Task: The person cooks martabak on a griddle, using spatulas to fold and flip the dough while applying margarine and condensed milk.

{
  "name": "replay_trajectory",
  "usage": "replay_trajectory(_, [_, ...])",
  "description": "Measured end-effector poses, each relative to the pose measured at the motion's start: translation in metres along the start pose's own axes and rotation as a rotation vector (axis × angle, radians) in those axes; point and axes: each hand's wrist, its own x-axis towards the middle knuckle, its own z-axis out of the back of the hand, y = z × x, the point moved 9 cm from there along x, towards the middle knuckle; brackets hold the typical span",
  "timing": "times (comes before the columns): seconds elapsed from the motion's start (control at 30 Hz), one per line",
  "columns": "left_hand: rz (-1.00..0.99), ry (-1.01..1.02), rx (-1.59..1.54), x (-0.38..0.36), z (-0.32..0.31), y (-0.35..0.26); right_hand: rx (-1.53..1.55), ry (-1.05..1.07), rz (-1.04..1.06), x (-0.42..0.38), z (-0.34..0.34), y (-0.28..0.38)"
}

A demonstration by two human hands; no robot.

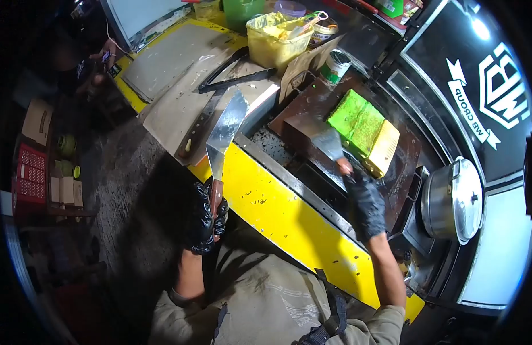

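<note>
Left black-gloved hand [205, 221] clamps wide steel scraper [224, 135] by wooden handle off griddle's left edge, right gloved hand [366, 204] clamps second scraper [322, 140] against soft, likely floppy green-yellow folded pancake [363, 129]: support underneath.

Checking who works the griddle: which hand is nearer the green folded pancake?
Right. The right hand holds a scraper just below the green folded pancake; the left hand holds another scraper far to its left.
</note>
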Motion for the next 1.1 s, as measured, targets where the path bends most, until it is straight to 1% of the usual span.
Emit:
replay_trajectory(0.03, [0.018,-0.022,-0.006,0.001,-0.002,0.001,0.019,0.02,-0.02,0.012,-0.01,0.001])
replay_trajectory(0.1, [0.009,0.005,0.011,0.006,-0.001,0.006,0.035,0.034,-0.052,0.027,-0.017,0.002])
replay_trajectory(0.17, [-0.008,0.029,0.025,0.007,-0.004,0.003,0.182,-0.203,-0.019,0.033,0.003,0.002])
replay_trajectory(0.2, [0.016,0.05,-0.011,0.002,-0.01,0.001,0.113,-0.222,-0.016,0.023,0.011,-0.001])
replay_trajectory(0.27, [0.045,0.063,-0.05,-0.005,-0.012,0.0,0.35,-0.06,-0.183,0.009,0.018,-0.017])
replay_trajectory(0.3, [0.034,0.049,-0.038,-0.007,-0.011,-0.001,0.165,-0.145,-0.028,0.001,0.036,-0.005])
replay_trajectory(0.33, [0.023,0.037,-0.024,-0.008,-0.01,-0.002,0.166,-0.145,-0.027,0.003,0.042,0.0])
replay_trajectory(0.4, [0.018,0.05,0.027,-0.002,-0.002,0.003,0.429,0.092,-0.377,0.002,0.023,-0.012])
replay_trajectory(0.43, [0.013,0.066,0.077,0.002,-0.002,0.005,0.492,-0.028,-0.305,0.005,0.015,-0.009])
replay_trajectory(0.47, [0.018,0.082,0.085,0.004,-0.01,0.003,0.324,0.164,-0.239,0.014,0.002,0.002])
replay_trajectory(0.53, [0.03,0.047,0.141,0.007,-0.027,0.0,0.36,-0.086,0.013,0.023,-0.017,0.003])
replay_trajectory(0.57, [0.033,0.065,0.141,0.007,-0.036,-0.001,0.966,-0.314,-0.008,0.021,-0.004,-0.006])
replay_trajectory(0.6, [0.048,0.067,0.088,0.006,-0.043,-0.001,0.953,-0.32,-0.011,0.017,0.0,-0.011])
replay_trajectory(0.67, [0.072,0.067,0.029,0.009,-0.039,0.003,1.544,-0.303,-0.259,0.002,-0.015,-0.039])
replay_trajectory(0.7, [0.097,0.22,-0.055,0.016,-0.04,0.008,0.763,-0.383,-0.006,-0.002,0.038,-0.032])
replay_trajectory(0.73, [0.119,0.372,-0.139,0.02,-0.045,0.015,0.584,-0.375,0.027,-0.001,0.058,-0.035])
replay_trajectory(0.77, [0.116,0.373,-0.145,0.028,-0.047,0.021,0.493,-0.318,-0.026,0.002,0.077,-0.04])
replay_trajectory(0.8, [0.013,0.305,0.065,0.042,-0.047,0.021,0.403,-0.263,-0.08,0.004,0.089,-0.046])
replay_trajectory(0.83, [-0.092,0.234,0.275,0.053,-0.048,0.019,0.335,-0.3,-0.084,0.006,0.093,-0.055])
replay_trajectory(0.87, [-0.426,0.391,0.723,0.05,-0.073,0.008,0.268,-0.339,-0.09,0.009,0.095,-0.064])
replay_trajectory(0.9, [0.077,0.191,0.27,0.067,-0.079,0.021,0.302,-0.399,-0.068,0.009,0.096,-0.073])
replay_trajectory(0.93, [-0.306,0.465,0.627,0.098,-0.078,0.028,0.306,-0.353,-0.129,0.01,0.095,-0.084])
replay_trajectory(1.0, [-0.613,0.486,1.202,0.102,-0.126,0.006,0.217,-0.39,-0.171,0.003,0.092,-0.099])
replay_trajectory(1.03, [-0.622,0.492,1.201,0.119,-0.134,0.013,0.21,-0.398,-0.173,-0.002,0.088,-0.107])
replay_trajectory(1.1, [-1.114,0.28,1.2,0.136,-0.149,0.005,0.437,-0.545,-0.329,-0.036,0.076,-0.139])
